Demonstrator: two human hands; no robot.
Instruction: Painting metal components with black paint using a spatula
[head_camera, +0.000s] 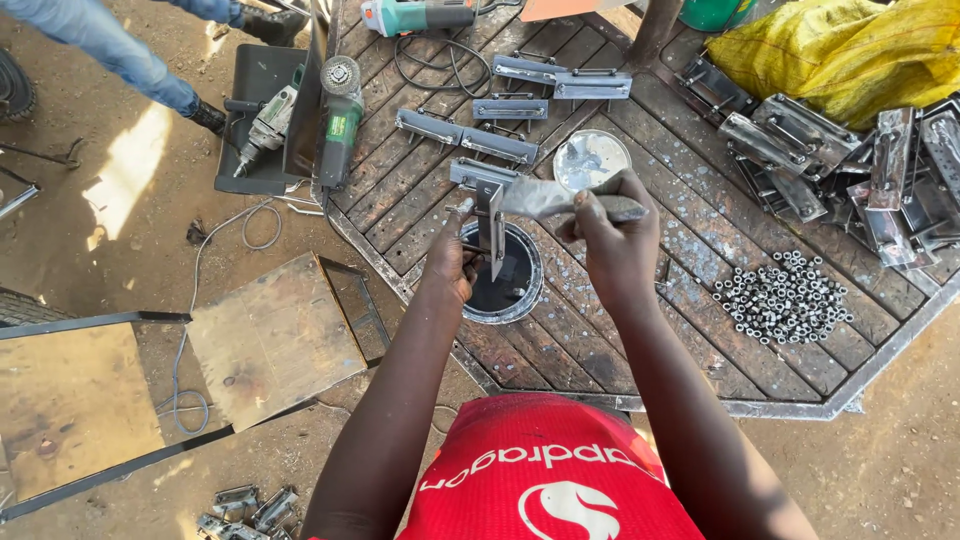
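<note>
Left hand: closed on the lower part of a grey metal bracket, a T-shaped piece held upright over an open paint tin, round, dark inside, standing on the metal table.

Right hand: clenched around the handle of a paintbrush, its grey-coated bristles pointing left and touching the top of the bracket. The two hands sit near each other, apart, with the bracket between them.

Tin lid: round, silvery, smeared with grey paint, lying flat on the table just behind the brush.

Painted brackets: several grey pieces laid in loose rows on the far part of the table.

Unpainted brackets: a heap of bare metal pieces at the right side of the table.

Nuts: a pile of small silvery nuts on the table, right of the person's right forearm.

Yellow sack: crumpled woven bag at the top right corner, behind the unpainted heap; any marking on it is too small to tell.

Angle grinder: green body with a small pale rectangular label, lying at the table's left edge.

Second power tool: teal and orange casing, at the far edge.

Drill: grey-green, lying on a dark tray on the ground.

Another person's leg: blue jeans, top left.
</note>
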